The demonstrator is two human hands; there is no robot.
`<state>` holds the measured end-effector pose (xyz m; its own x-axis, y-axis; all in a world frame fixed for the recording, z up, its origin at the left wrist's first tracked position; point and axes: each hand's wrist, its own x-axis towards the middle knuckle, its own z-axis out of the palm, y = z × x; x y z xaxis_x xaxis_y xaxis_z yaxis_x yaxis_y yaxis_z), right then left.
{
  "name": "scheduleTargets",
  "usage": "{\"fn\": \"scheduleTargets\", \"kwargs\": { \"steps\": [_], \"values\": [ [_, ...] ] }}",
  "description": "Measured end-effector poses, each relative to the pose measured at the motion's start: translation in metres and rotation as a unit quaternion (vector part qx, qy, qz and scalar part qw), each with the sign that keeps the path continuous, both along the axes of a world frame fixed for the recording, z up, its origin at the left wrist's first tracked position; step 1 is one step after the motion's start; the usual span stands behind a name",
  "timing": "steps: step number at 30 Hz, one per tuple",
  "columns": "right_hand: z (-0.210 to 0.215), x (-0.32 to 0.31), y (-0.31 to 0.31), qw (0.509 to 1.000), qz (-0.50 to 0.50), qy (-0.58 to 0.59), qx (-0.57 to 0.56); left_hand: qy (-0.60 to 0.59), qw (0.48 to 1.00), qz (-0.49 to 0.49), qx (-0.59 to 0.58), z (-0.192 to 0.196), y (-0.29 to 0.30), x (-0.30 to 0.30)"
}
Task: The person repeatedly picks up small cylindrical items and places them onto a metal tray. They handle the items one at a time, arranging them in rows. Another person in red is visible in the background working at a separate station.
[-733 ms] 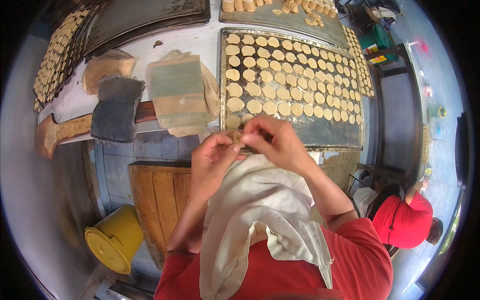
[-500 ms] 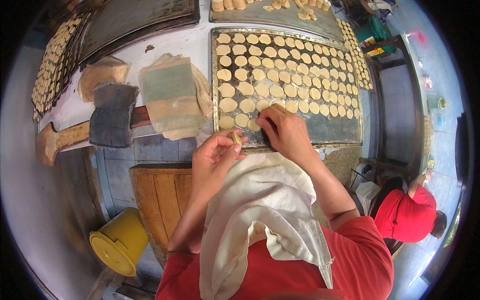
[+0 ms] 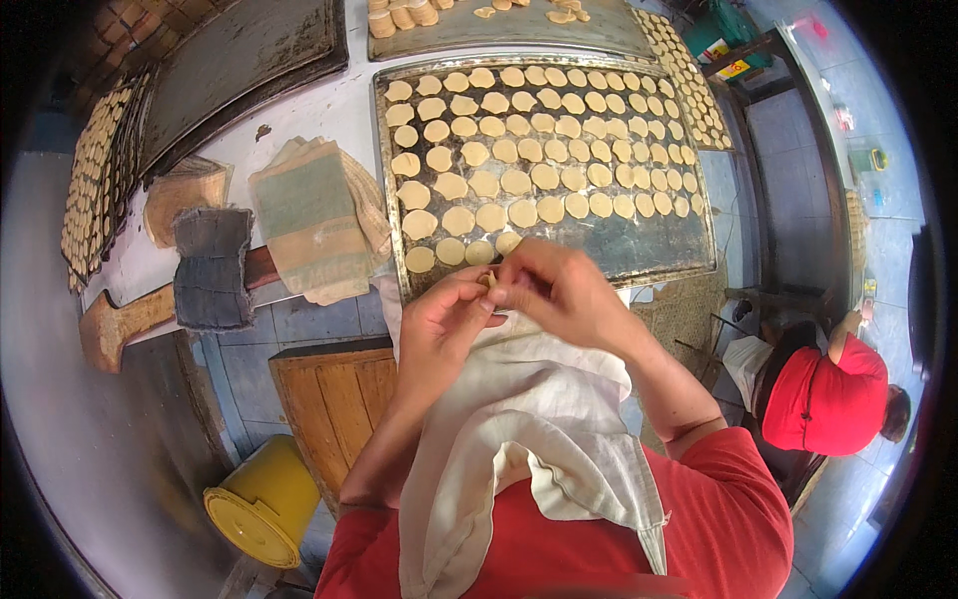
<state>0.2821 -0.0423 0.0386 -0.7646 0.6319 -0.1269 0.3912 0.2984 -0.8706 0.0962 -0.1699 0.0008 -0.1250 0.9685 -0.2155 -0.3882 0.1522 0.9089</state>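
A dark metal baking tray (image 3: pixel 639 246) lies in front of me, with rows of flat, pale dough rounds (image 3: pixel 515 182) on it. At the tray's near edge, my left hand (image 3: pixel 446 324) is closed around a small stack of dough rounds (image 3: pixel 487 281), mostly hidden by the fingers. My right hand (image 3: pixel 567 297) meets it there, thumb and fingers pinched at the stack's edge. How many rounds the stack holds cannot be seen. Just beyond my hands, the row nearest me ends in a round (image 3: pixel 508 243) partly covered by the right hand.
Folded cloths (image 3: pixel 311 215) and a dark cloth pad (image 3: pixel 212 265) lie left of the tray, by a wooden-handled tool (image 3: pixel 135 317). Another tray (image 3: pixel 559 34) with dough stacks lies behind. A yellow bucket (image 3: pixel 264 499) stands lower left. A person in red (image 3: pixel 828 399) sits at right.
My right hand has come back from the near row on the tray to the dough stack in my left hand. The view has shifted, so the tray appears further left.
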Motion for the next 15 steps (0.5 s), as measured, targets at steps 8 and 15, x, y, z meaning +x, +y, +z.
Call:
{"fn": "scheduleTargets", "kwargs": {
  "steps": [8,15],
  "values": [
    [-0.016,0.019,0.022,0.977,-0.127,-0.079,0.151,-0.011,1.0,0.003,-0.007,0.001,0.013,0.012],
    [-0.02,0.031,0.023,0.976,-0.148,-0.054,0.153,-0.018,0.994,-0.104,-0.019,0.003,0.023,0.019]
  ]
}}
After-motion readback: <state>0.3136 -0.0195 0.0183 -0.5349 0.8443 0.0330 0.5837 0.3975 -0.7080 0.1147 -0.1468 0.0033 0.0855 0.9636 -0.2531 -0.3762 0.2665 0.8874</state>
